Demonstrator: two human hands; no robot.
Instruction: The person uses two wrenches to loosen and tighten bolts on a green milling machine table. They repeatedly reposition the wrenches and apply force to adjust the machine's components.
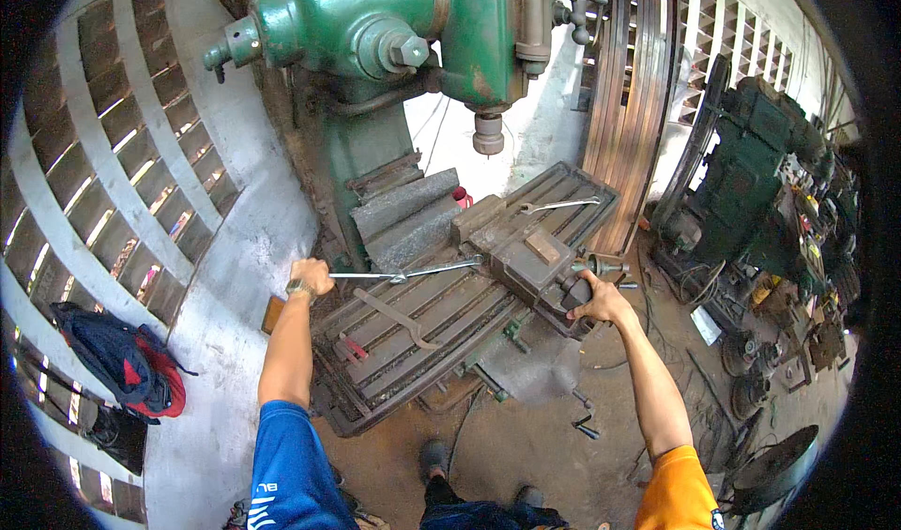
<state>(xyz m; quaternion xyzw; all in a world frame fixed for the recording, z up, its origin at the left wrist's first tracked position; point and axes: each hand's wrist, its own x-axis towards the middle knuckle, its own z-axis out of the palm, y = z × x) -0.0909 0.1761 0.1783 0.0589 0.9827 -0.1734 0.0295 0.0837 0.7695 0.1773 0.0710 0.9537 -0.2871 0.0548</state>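
Observation:
My left hand (313, 276) is closed round the outer end of a long steel wrench (441, 267). The wrench runs level to the right, with a joint or jaw partway along, and its far end meets the side of a grey machine vise (530, 265). The vise is on a slotted milling machine table (469, 328). With thumb and fingers curled, my right hand (603, 302) grips the dark rounded end of the vise. A flat hooked metal bar (394, 314) and a small red-handled piece (353, 348) lie on the table's near left part.
Above the table hangs the green milling head (375, 32), its spindle (488, 134) pointing down. Another wrench (560, 204) rests beyond the vise. Crank handles (586, 429) jut below the table. A dark green machine (741, 173) stands at right; a backpack (122, 361) is at left.

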